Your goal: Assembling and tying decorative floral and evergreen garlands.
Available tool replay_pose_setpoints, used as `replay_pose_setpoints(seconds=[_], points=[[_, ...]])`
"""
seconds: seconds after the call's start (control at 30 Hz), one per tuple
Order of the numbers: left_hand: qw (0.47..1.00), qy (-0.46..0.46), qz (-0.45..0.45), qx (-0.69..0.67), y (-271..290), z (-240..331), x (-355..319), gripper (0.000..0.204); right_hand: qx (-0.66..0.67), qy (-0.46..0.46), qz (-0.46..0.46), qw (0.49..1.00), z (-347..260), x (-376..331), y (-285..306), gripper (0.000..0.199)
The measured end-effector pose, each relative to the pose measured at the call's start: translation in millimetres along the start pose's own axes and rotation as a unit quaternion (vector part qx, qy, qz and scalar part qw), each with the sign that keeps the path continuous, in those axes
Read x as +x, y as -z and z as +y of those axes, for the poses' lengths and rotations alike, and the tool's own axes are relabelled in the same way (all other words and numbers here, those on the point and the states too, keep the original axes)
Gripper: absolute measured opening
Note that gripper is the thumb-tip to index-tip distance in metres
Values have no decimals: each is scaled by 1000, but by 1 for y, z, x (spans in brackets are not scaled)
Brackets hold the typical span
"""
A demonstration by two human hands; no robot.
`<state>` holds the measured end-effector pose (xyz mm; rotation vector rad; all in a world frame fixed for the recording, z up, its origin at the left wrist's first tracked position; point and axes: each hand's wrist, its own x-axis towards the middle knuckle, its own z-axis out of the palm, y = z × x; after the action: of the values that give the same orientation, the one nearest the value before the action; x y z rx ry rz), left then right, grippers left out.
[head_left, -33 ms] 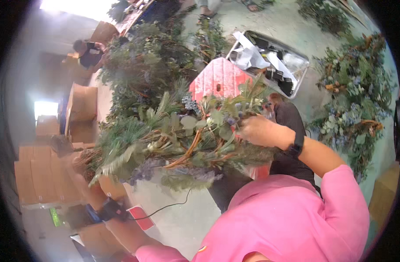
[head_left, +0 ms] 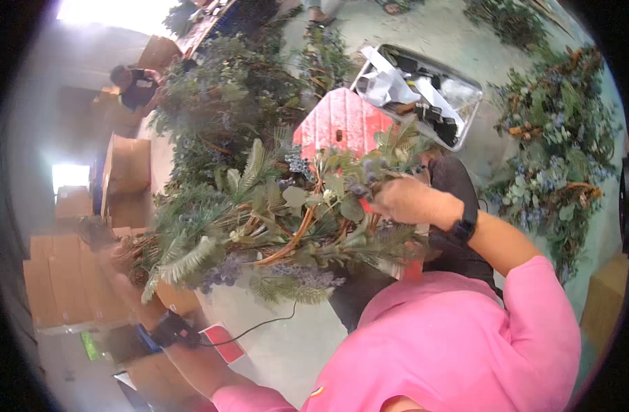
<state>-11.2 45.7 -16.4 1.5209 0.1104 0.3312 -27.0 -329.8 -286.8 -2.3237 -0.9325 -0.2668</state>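
Observation:
In front of me is a long, bushy wreath [head_left: 287, 240] of artificial greenery on brown twigs, with fern fronds, round leaves and blue berries. My right hand [head_left: 410, 200] is closed on stems at its right side, its fingertips partly sunk in the leaves. At the twiggy left end is my left hand [head_left: 125, 264], smeared in the picture, so its grip does not show clearly. Behind the wreath stands a worn red board [head_left: 338, 127] with a small hole, its lower part covered by leaves.
A grey tray [head_left: 476, 113] holds black items and white paper beyond the board. More greenery is piled at right [head_left: 551, 158] and far left [head_left: 225, 96]. Cardboard boxes [head_left: 63, 275] stand at left, and a person [head_left: 136, 86] is at far left. A black cable [head_left: 263, 324] hangs below the wreath.
The whole view has shifted slightly. The wreath's lower left fronds sit a little lower, and both hands stay at about the same places on it.

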Motion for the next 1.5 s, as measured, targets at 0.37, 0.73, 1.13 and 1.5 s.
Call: replay_pose_setpoints(seconds=[0.37, 0.73, 1.13, 1.5], points=[[988, -45, -123, 77, -18, -11, 50, 28, 288, -341, 137, 885, 75, -68, 35, 11], [904, -276, -174, 276, -36, 134, 83, 35, 378, -454, 295, 751, 105, -116, 47, 11], [975, -159, -3, 153, -44, 35, 97, 28, 364, -404, 203, 814, 71, -80, 26, 13], [864, -342, -68, 364, -67, 21, 70, 29, 125, -104, 306, 938, 46, 70, 6, 20]])
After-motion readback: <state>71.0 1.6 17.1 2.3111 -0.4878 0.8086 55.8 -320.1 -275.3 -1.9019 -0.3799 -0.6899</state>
